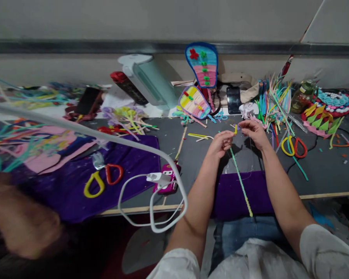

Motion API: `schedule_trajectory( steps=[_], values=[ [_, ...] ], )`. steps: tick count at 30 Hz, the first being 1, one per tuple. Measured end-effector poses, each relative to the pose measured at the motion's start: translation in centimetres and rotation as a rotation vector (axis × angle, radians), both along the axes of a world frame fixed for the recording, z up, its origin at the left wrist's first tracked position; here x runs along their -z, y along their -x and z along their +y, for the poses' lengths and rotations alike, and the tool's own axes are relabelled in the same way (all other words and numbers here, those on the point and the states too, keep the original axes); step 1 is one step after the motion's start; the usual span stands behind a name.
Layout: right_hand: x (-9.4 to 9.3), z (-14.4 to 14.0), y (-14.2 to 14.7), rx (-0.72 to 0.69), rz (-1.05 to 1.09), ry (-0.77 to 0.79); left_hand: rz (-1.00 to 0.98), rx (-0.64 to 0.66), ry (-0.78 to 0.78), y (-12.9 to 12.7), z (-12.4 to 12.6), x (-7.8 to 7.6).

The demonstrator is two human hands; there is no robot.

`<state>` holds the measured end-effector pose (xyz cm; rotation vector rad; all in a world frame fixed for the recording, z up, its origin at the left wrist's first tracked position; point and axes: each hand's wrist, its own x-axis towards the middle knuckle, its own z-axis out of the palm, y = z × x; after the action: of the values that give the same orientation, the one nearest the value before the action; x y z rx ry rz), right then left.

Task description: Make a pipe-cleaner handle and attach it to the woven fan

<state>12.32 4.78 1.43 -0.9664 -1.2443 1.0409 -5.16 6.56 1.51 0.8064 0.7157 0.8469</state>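
Here, I see two hands pinching a long green stick over the grey table.

My left hand (221, 144) closes its fingertips on the upper end of the green stick (241, 182), which runs down across a purple cloth (235, 197) toward the lap. My right hand (253, 133) sits just beside it, fingers closed on a small yellow piece (235, 129) at the stick's top. Behind the right hand, a bundle of coloured sticks (272, 102) stands upright, though I cannot tell what holds it. A glass jar (302, 95) stands near it, and I cannot tell what is inside. Yellow and red scissors (293, 147) lie right of the hands, a second pair (103, 180) on the purple cloth at left, near a pink phone (167, 180) with a white cable (139, 217).
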Motion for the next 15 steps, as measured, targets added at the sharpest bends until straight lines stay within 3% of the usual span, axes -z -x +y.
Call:
schedule_trajectory(
  steps=[4, 8, 15],
  values=[
    [0.1, 0.1, 0.9, 0.025, -0.136, -0.104, -0.044, 0.005, 0.027, 0.2, 0.1, -0.2],
    [-0.2, 0.0, 1.4, 0.117, -0.223, -0.123, -0.069, 0.018, 0.032, 0.4, 0.2, -0.3],
    [0.0, 0.1, 1.6, 0.136, -0.336, -0.186, -0.033, -0.029, -0.016, 0.3, 0.3, 0.0]
  ],
)
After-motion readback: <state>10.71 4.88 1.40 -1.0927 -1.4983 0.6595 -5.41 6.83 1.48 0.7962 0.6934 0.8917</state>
